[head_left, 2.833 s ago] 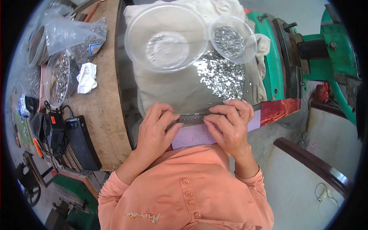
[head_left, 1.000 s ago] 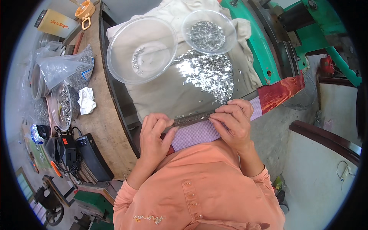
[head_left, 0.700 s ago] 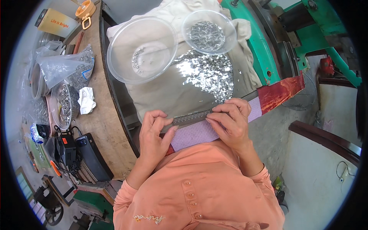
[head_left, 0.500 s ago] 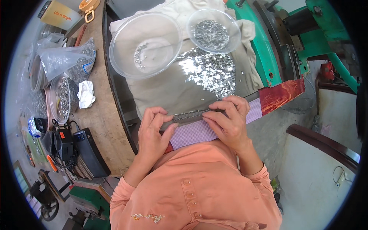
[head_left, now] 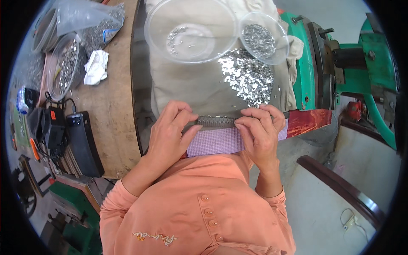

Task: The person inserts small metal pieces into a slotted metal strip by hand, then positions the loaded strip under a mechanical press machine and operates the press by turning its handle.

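Observation:
A narrow dark metal strip [head_left: 216,122] with a row of small slots or teeth lies crosswise before me, small bright metal pieces along its upper edge. The thumb and fingers of my left hand [head_left: 171,127] close on its left end. At the other end, my right hand [head_left: 261,129] pinches the strip with the fingertips, which hide that end. Just beyond the strip, a heap of small shiny flat metal pieces [head_left: 248,76] is spread on a grey-beige cloth [head_left: 187,85]. Under the strip's near side runs a lilac checked cloth band [head_left: 214,143].
Beyond the strip stand a large clear bowl [head_left: 148,32] with a few small parts and a smaller clear bowl [head_left: 282,53] full of metal pins. A green machine [head_left: 304,80] borders the right. On the left wooden bench [head_left: 114,106] are a crumpled white tissue [head_left: 96,68] and a black phone-like device [head_left: 85,144].
The view has shifted, so the bowls and heap sit higher and further right in the picture. Both hands stay at the strip's ends, with my right fingers slightly nearer its end.

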`<state>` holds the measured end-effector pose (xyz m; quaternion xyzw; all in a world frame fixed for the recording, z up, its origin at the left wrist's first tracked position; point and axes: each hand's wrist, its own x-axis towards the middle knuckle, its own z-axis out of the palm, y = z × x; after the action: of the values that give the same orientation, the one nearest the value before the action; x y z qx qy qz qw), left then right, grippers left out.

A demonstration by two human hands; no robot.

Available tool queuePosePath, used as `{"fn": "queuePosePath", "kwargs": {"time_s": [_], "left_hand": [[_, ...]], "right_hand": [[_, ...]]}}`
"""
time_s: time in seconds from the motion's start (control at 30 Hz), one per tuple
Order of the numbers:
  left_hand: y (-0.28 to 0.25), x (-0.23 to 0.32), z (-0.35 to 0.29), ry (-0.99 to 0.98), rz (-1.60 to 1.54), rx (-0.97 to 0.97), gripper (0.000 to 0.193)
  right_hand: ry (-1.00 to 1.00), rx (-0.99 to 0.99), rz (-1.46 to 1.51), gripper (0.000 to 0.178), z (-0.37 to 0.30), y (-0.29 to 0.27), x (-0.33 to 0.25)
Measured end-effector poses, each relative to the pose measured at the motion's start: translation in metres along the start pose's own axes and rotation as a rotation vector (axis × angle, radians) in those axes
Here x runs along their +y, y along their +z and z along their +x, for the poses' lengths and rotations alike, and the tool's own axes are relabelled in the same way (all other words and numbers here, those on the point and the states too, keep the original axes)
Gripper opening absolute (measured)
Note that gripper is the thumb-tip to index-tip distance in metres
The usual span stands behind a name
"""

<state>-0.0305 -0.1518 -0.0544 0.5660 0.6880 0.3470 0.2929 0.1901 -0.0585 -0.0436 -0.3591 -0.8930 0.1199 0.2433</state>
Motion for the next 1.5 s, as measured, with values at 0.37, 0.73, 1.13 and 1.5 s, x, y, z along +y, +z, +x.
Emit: {"fn": "queuePosePath", "kwargs": {"time_s": [0.37, 0.73, 1.13, 1.5], "left_hand": [[-0.002, 0.005, 0.000, 0.010, -0.002, -0.018, 0.022], [-0.001, 0.004, 0.000, 0.037, 0.002, -0.001, 0.020], [-0.003, 0.005, -0.001, 0.016, -0.019, -0.014, 0.020], [0.000, 0.008, -0.003, 0.069, 0.034, -0.003, 0.023]], "right_hand": [[-0.051, -0.082, -0.103, 0.015, 0.004, 0.000, -0.006], [-0.058, -0.090, -0.184, 0.014, 0.005, 0.001, -0.010], [0.064, 0.077, -0.099, 0.017, -0.004, -0.015, 0.008], [0.142, 0.198, -0.066, 0.017, -0.017, -0.016, 0.019]]}}
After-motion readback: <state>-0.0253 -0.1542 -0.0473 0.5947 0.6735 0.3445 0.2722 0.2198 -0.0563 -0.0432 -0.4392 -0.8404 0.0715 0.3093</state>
